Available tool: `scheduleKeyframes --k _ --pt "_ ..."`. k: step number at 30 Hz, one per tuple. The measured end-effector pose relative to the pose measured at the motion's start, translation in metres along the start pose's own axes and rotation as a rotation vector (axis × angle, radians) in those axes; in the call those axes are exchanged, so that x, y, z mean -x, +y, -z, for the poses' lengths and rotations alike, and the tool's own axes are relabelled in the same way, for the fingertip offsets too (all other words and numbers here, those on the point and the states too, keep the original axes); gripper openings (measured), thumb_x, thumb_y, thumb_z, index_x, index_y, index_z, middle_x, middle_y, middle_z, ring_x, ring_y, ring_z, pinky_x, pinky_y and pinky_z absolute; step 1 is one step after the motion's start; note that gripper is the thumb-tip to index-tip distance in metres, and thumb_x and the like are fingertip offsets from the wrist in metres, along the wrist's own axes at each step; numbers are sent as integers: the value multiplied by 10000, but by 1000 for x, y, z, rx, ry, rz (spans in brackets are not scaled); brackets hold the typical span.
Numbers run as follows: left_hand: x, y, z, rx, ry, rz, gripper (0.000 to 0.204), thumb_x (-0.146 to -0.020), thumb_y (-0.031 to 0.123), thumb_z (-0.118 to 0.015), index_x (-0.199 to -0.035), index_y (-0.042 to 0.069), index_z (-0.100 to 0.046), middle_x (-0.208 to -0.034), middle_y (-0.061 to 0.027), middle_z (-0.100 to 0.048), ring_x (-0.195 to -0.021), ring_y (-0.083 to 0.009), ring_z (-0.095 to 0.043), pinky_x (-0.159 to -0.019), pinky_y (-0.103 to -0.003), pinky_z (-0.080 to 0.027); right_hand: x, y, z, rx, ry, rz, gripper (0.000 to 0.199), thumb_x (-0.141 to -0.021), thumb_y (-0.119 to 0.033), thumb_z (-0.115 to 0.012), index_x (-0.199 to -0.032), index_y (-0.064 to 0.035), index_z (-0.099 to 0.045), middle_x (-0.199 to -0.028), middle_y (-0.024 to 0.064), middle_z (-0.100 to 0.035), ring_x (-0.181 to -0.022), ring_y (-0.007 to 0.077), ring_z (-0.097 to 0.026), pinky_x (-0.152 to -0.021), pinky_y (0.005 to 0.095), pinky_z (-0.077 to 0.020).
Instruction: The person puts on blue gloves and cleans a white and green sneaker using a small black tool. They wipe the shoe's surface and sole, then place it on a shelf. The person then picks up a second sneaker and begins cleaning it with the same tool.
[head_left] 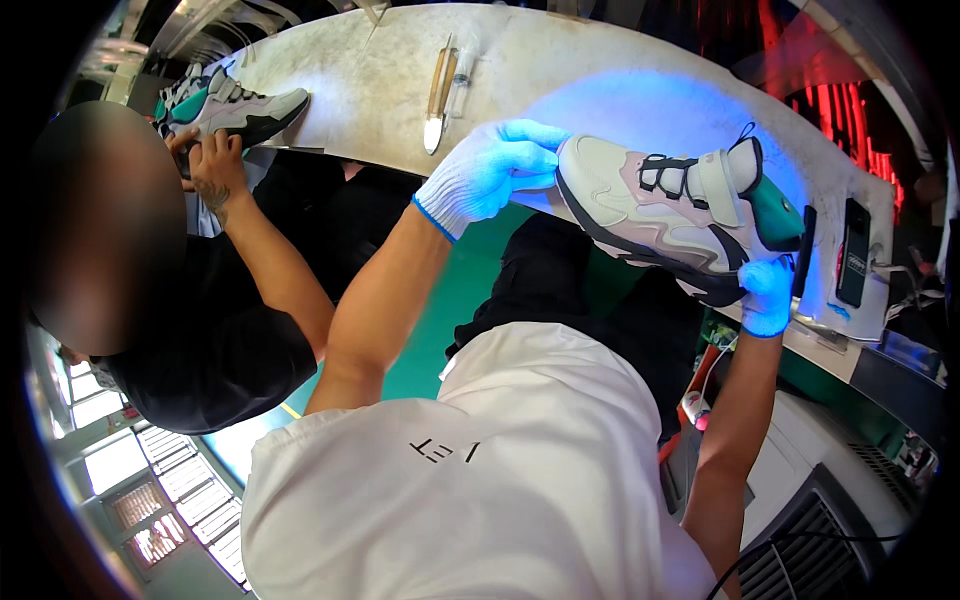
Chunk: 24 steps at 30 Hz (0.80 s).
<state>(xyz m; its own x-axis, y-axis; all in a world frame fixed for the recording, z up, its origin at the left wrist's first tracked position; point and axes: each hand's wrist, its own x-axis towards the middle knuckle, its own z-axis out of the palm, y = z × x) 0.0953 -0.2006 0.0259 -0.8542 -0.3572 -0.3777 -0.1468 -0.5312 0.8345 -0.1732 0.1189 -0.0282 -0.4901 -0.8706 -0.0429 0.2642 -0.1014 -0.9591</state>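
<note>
A white, grey and pale pink sneaker [650, 205] with a dark sole, black laces, a strap and a teal heel is held sideways at the table's front edge, bathed in blue-violet light. My left hand [490, 172], in a white knitted glove with a blue cuff, grips the toe between thumb and fingers. At the heel end, my gloved right hand [767, 293] is closed around the lower back of the sole; its fingers are partly hidden. The toe points left and the ankle opening faces up and to the right.
On the white table [370, 75] lie a brush-like tool with a wooden handle [436, 95], a clear syringe-like tube [461, 80] and a dark phone [853, 252]. At left, a co-worker's hand [215, 165] touches another sneaker [250, 112]. A pale machine [810, 450] stands at lower right.
</note>
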Motion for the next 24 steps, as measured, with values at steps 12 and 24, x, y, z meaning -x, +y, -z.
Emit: scheduleKeyframes --k 12,24 --pt "7 -14 7 -29 -18 -18 527 -942 112 -743 -1440 -35 -654 -1336 -169 -746 -1215 -303 -745 -1069 -497 -606 3 -6 -5 -128 42 -11 821 -788 -203 -855 -1525 25 -572 -1394 153 -696 -1215 303 -708 -1099 472 -572" --pt "20 -5 -35 -522 163 -327 765 -891 216 -825 -1568 -12 -551 -1539 -194 -616 -1338 -285 -655 -1153 -408 -517 -13 -5 0 -315 -5 -170 694 -864 -164 -787 -1493 54 -588 -1344 196 -736 -1176 316 -749 -1041 479 -620"
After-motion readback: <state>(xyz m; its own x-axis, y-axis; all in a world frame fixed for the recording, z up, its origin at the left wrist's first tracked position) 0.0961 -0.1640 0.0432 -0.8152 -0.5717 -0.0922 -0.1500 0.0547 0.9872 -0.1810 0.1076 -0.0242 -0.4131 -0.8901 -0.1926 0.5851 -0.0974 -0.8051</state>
